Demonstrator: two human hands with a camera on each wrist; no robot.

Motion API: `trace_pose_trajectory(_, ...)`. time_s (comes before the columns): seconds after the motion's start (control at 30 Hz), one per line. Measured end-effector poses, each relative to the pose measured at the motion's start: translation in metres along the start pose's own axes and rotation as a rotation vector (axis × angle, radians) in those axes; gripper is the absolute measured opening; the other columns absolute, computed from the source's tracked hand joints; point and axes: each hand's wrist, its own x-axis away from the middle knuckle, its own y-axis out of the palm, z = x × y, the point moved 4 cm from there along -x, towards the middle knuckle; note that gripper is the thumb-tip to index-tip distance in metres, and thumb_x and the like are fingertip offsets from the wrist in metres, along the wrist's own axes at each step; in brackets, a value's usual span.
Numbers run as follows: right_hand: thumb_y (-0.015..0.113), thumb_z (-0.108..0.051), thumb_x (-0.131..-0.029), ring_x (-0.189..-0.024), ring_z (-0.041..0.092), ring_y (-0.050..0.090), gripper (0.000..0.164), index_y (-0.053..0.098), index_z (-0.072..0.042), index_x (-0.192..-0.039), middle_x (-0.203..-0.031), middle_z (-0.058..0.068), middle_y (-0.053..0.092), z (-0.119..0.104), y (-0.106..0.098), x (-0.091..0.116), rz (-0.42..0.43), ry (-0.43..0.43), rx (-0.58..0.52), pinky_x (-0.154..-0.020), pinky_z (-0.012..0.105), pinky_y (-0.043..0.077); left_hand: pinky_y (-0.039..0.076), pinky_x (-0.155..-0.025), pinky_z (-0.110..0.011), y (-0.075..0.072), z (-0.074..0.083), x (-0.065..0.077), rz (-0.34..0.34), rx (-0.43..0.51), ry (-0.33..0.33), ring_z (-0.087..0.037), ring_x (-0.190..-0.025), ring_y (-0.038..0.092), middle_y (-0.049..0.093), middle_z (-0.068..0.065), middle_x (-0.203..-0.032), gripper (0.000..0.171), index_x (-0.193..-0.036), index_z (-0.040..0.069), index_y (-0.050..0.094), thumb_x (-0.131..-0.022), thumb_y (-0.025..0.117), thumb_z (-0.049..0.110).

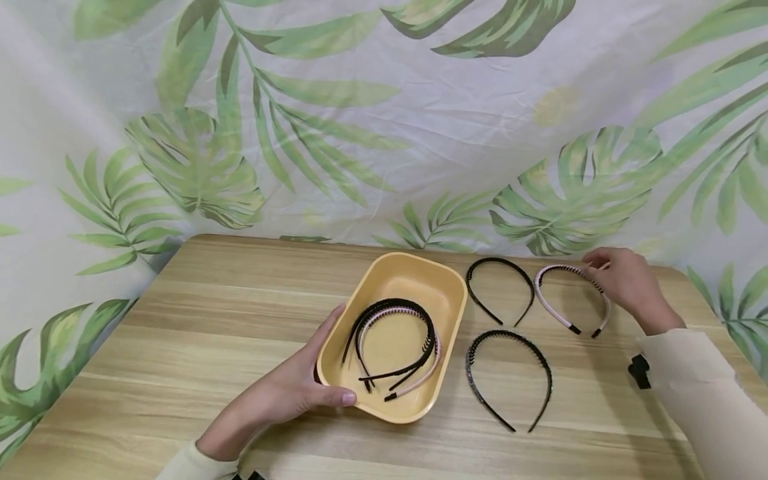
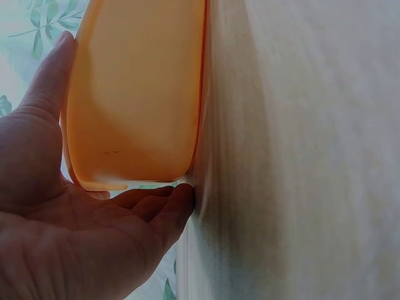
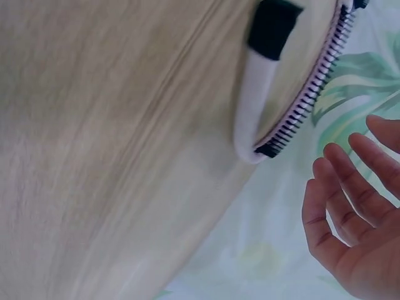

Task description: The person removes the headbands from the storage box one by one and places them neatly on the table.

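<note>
My left hand [image 1: 291, 393] grips the near left corner of a yellow plastic tub [image 1: 414, 270], thumb at the rim and fingers along its side. Black headbands [image 1: 393, 302] and a pink headband [image 1: 439, 350] lie together inside it. At the far right, my right hand [image 1: 630, 283] is over the right side of another pink headband [image 1: 555, 315], which has dark teeth along its inside. In the right wrist view, the relaxed fingers [image 3: 356, 190] hold nothing and stand apart from that pink headband [image 3: 251, 103].
Right of the tub, a thin black headband [image 1: 501, 260] lies near the back edge, with a dark, glittery toothed headband [image 1: 510, 333] in front of it. The wood-grain table [image 1: 228, 300] ends at a leaf-patterned cloth [image 1: 336, 153] behind.
</note>
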Motion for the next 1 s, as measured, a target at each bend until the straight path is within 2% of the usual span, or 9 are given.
trace_pose_trajectory(0.17,0.062,-0.018,-0.104,-0.100,0.050,0.067,0.035,0.069,0.011,-0.122,-0.112,0.033,0.071,-0.015,0.000,0.009,0.011,-0.007,-0.008,-0.077,0.058,0.054,0.052,-0.097,-0.021,0.000,0.001,0.000,-0.006,0.012,-0.002,-0.036,-0.128,0.054,0.009,-0.021,-0.175,0.133,-0.170,0.025,-0.007,-0.081,0.091,0.014)
trace_pose_trajectory(0.43,0.063,-0.016,-0.102,-0.100,0.047,0.067,0.034,0.069,0.009,-0.124,-0.111,0.030,0.072,-0.042,0.004,0.020,0.026,-0.039,-0.021,-0.080,0.059,0.053,0.055,-0.090,-0.024,0.000,0.000,-0.001,-0.011,0.007,-0.002,-0.032,-0.112,0.064,0.012,-0.023,-0.173,0.133,-0.169,0.027,-0.007,-0.080,0.091,0.014)
trace_pose_trajectory(0.67,0.064,-0.016,-0.102,-0.103,0.046,0.066,0.033,0.072,0.007,-0.124,-0.114,0.028,0.073,-0.065,0.011,0.028,0.051,-0.078,-0.036,-0.083,0.061,0.052,0.060,-0.076,-0.028,0.001,0.001,-0.002,-0.021,0.038,-0.002,-0.028,-0.091,0.069,0.016,-0.026,-0.170,0.132,-0.169,0.030,-0.006,-0.081,0.090,0.011)
trace_pose_trajectory(1.0,0.068,-0.016,-0.099,-0.102,0.043,0.067,0.027,0.073,0.004,-0.118,-0.109,0.024,0.074,-0.098,0.019,0.040,0.093,-0.146,-0.051,-0.080,0.060,0.053,0.059,-0.083,-0.027,0.001,0.000,-0.002,-0.017,0.015,0.011,-0.031,-0.103,0.066,0.015,-0.023,-0.172,0.130,-0.170,0.030,-0.004,-0.081,0.090,0.011)
